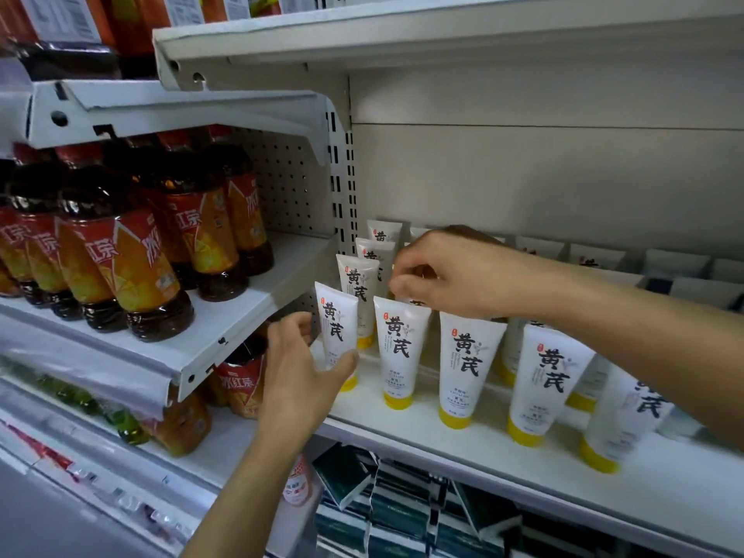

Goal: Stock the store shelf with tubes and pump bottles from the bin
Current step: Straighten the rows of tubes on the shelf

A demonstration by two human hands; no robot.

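Several tubes [469,368] stood cap-down in rows on the shelf [443,436], packed close. Front-left tube [337,336] is gripped low by left hand [298,376], thumb across its front. A second-row tube top [414,302] is pinched by right hand [455,275], fingers curled. Risk judged: tubes are top-heavy on narrow caps, so a nudge from either wrist could domino the row. Tea bottles [120,267] on the neighbouring shelf; bin not seen

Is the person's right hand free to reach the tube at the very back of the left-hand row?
Probably yes. The right hand hovers just beside the back tube, whose top stands clear with open space above. The hand's fingers appear to pinch another tube's top, so it would need to let go first.
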